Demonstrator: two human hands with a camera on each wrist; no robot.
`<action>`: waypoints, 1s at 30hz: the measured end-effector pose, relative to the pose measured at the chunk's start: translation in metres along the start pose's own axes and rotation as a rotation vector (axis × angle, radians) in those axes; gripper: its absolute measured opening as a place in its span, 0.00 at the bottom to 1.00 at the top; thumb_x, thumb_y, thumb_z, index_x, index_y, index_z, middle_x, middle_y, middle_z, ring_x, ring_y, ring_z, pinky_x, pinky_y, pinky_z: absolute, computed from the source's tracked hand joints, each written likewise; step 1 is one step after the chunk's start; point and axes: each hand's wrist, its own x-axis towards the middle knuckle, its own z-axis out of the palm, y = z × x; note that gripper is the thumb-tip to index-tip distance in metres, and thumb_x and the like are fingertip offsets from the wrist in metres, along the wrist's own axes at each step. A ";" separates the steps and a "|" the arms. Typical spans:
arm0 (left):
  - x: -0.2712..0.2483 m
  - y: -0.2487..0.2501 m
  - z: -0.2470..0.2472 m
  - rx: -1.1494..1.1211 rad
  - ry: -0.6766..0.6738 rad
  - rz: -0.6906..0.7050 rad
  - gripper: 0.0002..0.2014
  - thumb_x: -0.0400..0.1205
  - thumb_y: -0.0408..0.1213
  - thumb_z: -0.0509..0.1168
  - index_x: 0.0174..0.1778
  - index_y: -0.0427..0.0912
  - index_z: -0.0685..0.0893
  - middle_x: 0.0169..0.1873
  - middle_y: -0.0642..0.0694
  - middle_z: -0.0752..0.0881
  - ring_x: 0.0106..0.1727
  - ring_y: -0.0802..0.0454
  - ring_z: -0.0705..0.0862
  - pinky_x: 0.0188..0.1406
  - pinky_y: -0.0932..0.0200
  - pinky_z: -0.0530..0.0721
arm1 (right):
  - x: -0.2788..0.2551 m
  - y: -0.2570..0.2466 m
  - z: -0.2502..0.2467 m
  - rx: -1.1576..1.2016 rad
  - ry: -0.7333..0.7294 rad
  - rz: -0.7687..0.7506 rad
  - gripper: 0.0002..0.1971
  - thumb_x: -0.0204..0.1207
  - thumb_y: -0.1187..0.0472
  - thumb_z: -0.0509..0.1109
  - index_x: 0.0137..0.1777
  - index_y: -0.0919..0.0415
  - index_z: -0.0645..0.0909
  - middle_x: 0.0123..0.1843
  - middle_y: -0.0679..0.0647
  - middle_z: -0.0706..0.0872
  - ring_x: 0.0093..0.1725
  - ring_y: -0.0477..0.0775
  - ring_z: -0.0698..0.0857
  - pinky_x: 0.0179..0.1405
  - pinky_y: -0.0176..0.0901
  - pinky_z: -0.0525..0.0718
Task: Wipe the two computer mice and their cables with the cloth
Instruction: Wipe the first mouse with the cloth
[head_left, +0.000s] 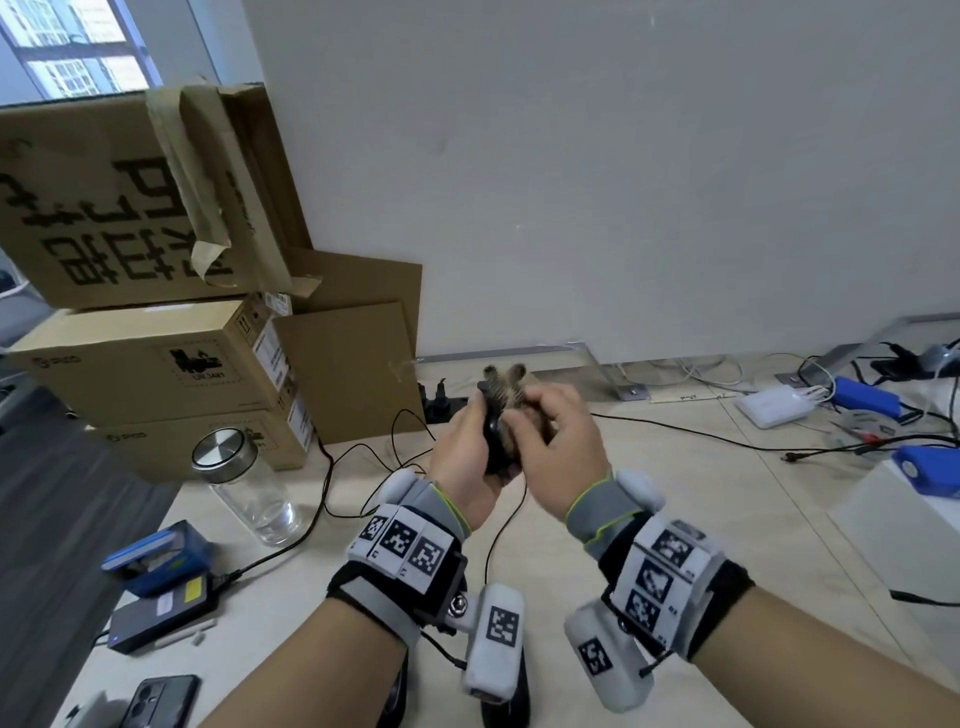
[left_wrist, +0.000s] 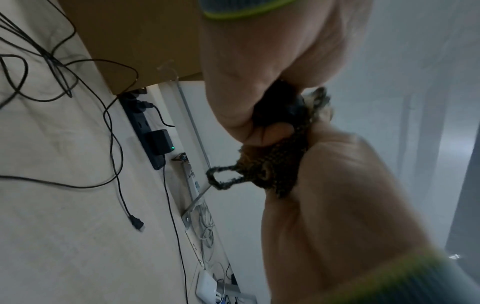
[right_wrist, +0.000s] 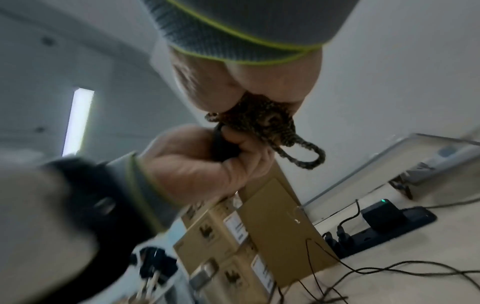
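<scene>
Both hands are raised over the pale table (head_left: 675, 519). My left hand (head_left: 467, 441) grips a black mouse (head_left: 491, 436), whose thin black cable (head_left: 498, 525) hangs down to the table. My right hand (head_left: 556, 431) holds a mottled brown cloth (head_left: 506, 387) bunched against the mouse. In the left wrist view the mouse (left_wrist: 280, 107) sits in the left hand's curled fingers, with the cloth (left_wrist: 272, 170) pressed on it. The right wrist view shows the cloth (right_wrist: 259, 121), its hanging loop (right_wrist: 306, 156) and the mouse (right_wrist: 223, 148). A dark object (head_left: 506, 701) lies half hidden under my left wrist.
Stacked cardboard boxes (head_left: 156, 364) stand at the left. Near them are a glass jar (head_left: 244, 488) and a black power strip (head_left: 441, 402) by the wall. Loose black cables (head_left: 363, 467) cross the table. A phone (head_left: 161, 701) and a power bank (head_left: 161, 618) lie front left, a white charger (head_left: 776, 405) right.
</scene>
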 end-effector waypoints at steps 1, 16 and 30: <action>0.001 0.001 0.001 0.018 -0.010 0.011 0.16 0.87 0.44 0.58 0.56 0.37 0.86 0.47 0.39 0.90 0.44 0.46 0.90 0.38 0.56 0.87 | -0.008 0.000 0.000 -0.036 -0.051 -0.107 0.10 0.72 0.57 0.71 0.51 0.60 0.84 0.49 0.52 0.79 0.50 0.47 0.79 0.56 0.26 0.73; -0.014 -0.006 -0.012 0.113 -0.170 0.111 0.24 0.81 0.49 0.68 0.70 0.43 0.75 0.38 0.42 0.79 0.27 0.50 0.76 0.19 0.61 0.72 | 0.030 0.024 -0.014 0.430 0.232 0.574 0.11 0.81 0.54 0.66 0.38 0.53 0.82 0.39 0.54 0.87 0.40 0.54 0.83 0.52 0.65 0.86; -0.004 -0.004 -0.014 0.905 0.039 0.619 0.20 0.65 0.48 0.71 0.53 0.50 0.82 0.44 0.54 0.89 0.47 0.56 0.88 0.52 0.47 0.86 | -0.013 -0.006 -0.011 -0.113 -0.276 -0.206 0.12 0.76 0.58 0.63 0.57 0.60 0.81 0.73 0.51 0.78 0.77 0.48 0.69 0.77 0.39 0.63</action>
